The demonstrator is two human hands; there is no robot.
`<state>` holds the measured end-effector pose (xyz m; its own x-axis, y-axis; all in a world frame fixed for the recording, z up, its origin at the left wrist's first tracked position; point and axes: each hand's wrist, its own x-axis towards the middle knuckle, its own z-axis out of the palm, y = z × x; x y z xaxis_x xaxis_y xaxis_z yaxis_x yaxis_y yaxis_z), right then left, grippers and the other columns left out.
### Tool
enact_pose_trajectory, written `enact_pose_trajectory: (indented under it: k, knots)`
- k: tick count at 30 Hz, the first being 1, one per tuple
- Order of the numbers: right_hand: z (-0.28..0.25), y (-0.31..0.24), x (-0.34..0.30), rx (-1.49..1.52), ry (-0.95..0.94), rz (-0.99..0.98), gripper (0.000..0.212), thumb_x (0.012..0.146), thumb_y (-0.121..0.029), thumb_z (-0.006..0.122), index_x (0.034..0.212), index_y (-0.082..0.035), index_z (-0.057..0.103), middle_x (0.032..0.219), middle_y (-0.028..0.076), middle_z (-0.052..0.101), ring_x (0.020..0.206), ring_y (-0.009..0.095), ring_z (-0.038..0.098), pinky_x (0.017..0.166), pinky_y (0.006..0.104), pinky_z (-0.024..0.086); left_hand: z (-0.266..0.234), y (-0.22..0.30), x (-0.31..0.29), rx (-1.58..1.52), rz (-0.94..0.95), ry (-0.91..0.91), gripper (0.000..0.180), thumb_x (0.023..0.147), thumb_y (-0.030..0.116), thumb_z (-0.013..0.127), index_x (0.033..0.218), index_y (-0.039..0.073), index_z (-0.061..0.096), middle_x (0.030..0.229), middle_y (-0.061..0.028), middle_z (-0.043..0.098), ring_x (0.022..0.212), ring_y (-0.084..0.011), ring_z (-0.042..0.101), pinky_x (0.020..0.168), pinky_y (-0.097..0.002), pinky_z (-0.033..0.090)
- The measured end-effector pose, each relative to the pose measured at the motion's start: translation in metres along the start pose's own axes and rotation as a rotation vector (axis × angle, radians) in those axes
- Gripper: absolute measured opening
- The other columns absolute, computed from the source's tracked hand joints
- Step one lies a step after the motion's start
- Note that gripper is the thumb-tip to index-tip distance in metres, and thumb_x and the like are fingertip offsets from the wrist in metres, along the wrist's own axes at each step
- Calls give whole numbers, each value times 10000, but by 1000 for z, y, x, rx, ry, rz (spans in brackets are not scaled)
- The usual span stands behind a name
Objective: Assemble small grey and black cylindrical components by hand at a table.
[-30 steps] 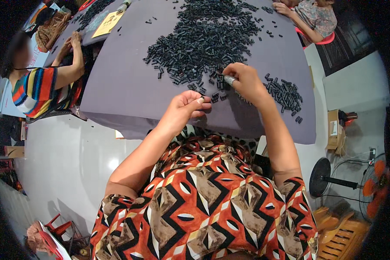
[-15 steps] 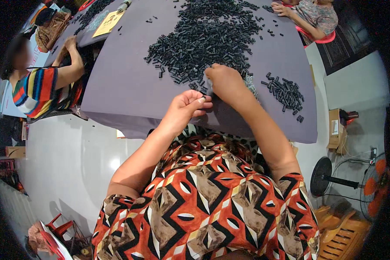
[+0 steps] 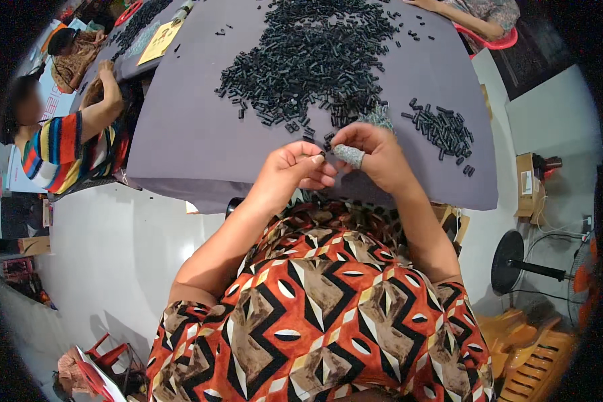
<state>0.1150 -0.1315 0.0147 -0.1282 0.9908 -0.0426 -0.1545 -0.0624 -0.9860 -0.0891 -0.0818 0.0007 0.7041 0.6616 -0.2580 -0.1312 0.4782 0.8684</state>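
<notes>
My left hand (image 3: 293, 173) is closed in a pinch at the table's near edge, with a small black piece (image 3: 322, 155) between thumb and forefinger. Close beside it, my right hand (image 3: 376, 159) is also pinched, its thumb wrapped in a grey finger cover (image 3: 348, 155). Whatever its fingertips hold is too small to make out. Just beyond both hands spreads a big heap of short black cylinders (image 3: 301, 74). Some thin, pale, shiny pieces (image 3: 378, 116) lie behind my right hand. Further right is a smaller pile of black cylinders (image 3: 443, 132).
A grey cloth covers the table (image 3: 181, 127). At the left, a person in a striped top (image 3: 63, 144) sits at another table with a yellow sheet (image 3: 159, 41). Another person's arm (image 3: 472, 20) rests at the far right. A fan (image 3: 509, 261) and an orange chair (image 3: 532, 365) stand at right.
My right hand has come back from the heap's edge toward my left hand, and its covered thumb now shows. My left hand keeps its pinch. The view has shifted slightly.
</notes>
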Motion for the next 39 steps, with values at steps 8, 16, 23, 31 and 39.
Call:
enact_pose_trajectory:
  k: [8, 16, 23, 31, 39]
  knots:
    - [-1, 12, -5, -6, -10, -112, 129, 874, 5, 616, 1001, -5, 638, 854, 5, 646, 755, 69, 604, 687, 212, 490, 7, 2, -1, 82, -21, -20, 177, 978, 130, 534, 1056, -11, 606, 929, -132, 702, 787, -185, 702, 695, -265, 576]
    - [-4, 4, -9, -569, -32, -270, 127, 794, 7, 615, 913, 0, 655, 829, 27, 620, 802, 103, 603, 702, 249, 482, 3, 4, 0, 241, -79, -60, 168, 972, 106, 540, 1055, -24, 607, 880, -110, 709, 772, -163, 698, 670, -242, 563]
    - [3, 1, -10, -713, 6, -373, 126, 785, -3, 629, 909, 10, 644, 806, 51, 610, 785, 107, 606, 683, 258, 481, 15, 4, -4, 503, 54, 22, 167, 971, 93, 541, 1049, -30, 624, 864, -81, 713, 703, -132, 668, 641, -250, 530]
    - [3, 13, -14, -477, 60, -163, 294, 742, 4, 582, 1023, -4, 668, 905, 110, 676, 765, 181, 646, 706, 304, 503, 12, -4, -4, 494, 103, 57, 179, 961, 84, 550, 1071, -44, 610, 832, -97, 696, 706, -154, 667, 670, -270, 555]
    - [5, -9, -24, -423, 75, -217, 473, 805, -28, 627, 1272, -74, 564, 969, 85, 637, 827, 189, 642, 726, 313, 511, 11, -2, -2, 90, 35, 65, 152, 951, 84, 572, 1054, -12, 627, 863, -107, 695, 702, -135, 660, 671, -273, 570]
